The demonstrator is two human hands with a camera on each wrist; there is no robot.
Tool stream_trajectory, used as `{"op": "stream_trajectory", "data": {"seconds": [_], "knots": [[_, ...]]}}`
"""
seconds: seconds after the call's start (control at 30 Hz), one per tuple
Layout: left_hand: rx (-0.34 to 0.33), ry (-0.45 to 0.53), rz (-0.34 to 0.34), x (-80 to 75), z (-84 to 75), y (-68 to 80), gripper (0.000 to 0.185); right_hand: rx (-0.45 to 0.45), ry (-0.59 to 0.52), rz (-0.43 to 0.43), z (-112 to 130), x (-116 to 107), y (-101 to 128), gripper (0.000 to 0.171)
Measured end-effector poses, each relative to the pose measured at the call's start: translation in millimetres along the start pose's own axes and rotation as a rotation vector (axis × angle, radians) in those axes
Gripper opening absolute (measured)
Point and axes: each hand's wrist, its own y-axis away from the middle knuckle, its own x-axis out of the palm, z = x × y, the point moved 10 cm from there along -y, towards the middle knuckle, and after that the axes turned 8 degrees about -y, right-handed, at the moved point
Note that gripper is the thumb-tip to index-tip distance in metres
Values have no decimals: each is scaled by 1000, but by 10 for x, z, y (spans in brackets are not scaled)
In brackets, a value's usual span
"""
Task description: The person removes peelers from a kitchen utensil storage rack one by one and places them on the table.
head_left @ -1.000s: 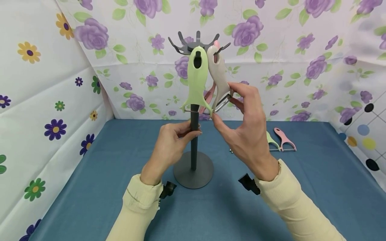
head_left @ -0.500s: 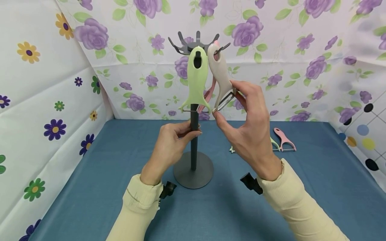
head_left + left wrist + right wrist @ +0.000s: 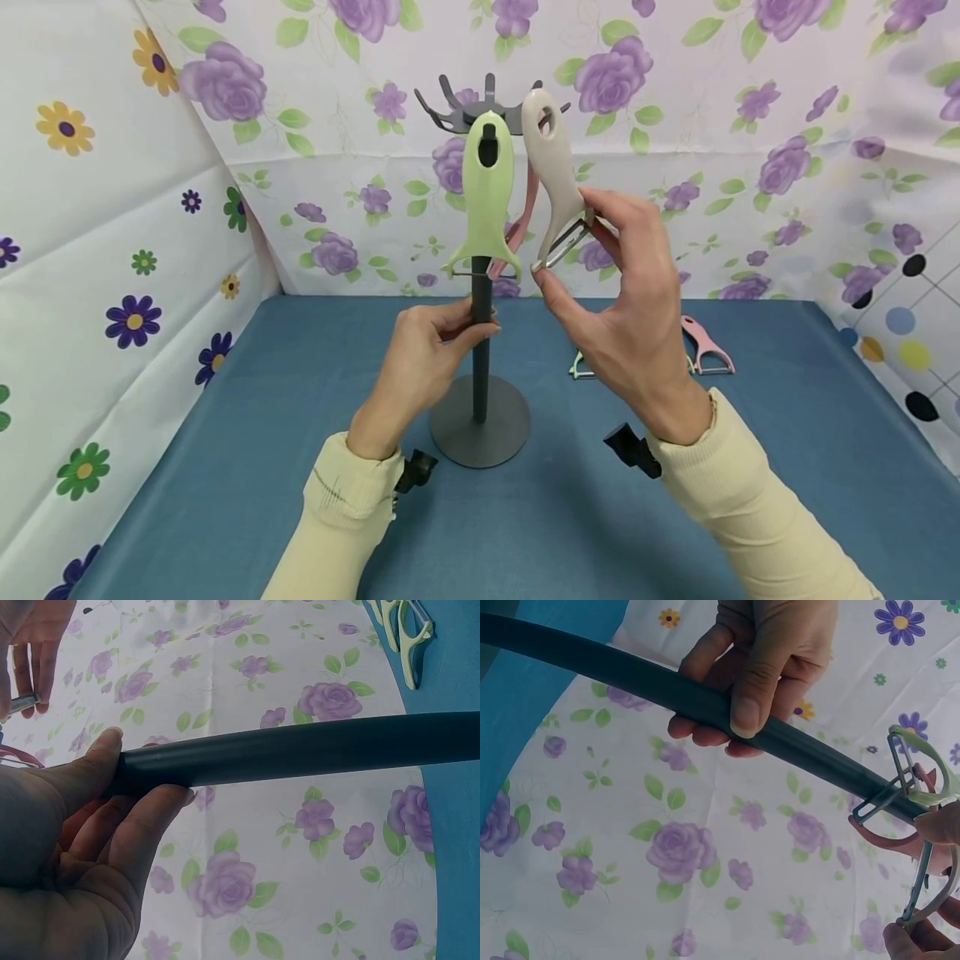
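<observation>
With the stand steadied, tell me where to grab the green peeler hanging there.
Take the green peeler by its narrow waist just above the flared blade end, coming from the front: it hangs upright facing you, while the left hand grips the pole below.

Left hand [image 3: 427, 350] curled in a grip, right hand [image 3: 626, 304] raised, fingertips pinching.

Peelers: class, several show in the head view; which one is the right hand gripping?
The beige peeler, pinched at its blade end by the right hand; the green one hangs untouched on the stand.
</observation>
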Motion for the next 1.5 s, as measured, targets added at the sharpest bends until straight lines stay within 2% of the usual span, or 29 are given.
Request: {"op": "stream_trajectory", "data": {"seconds": [0.5, 0.97, 1.5], "knots": [[-21, 0, 11, 3, 6, -1, 32, 3, 6, -10, 57, -121, -32, 69], [-28, 0, 13, 2, 5, -1, 30, 31, 98, 17, -51, -227, 59, 68], [-26, -7, 10, 3, 5, 0, 31, 58, 148, 20, -188, -312, 200, 68]]}}
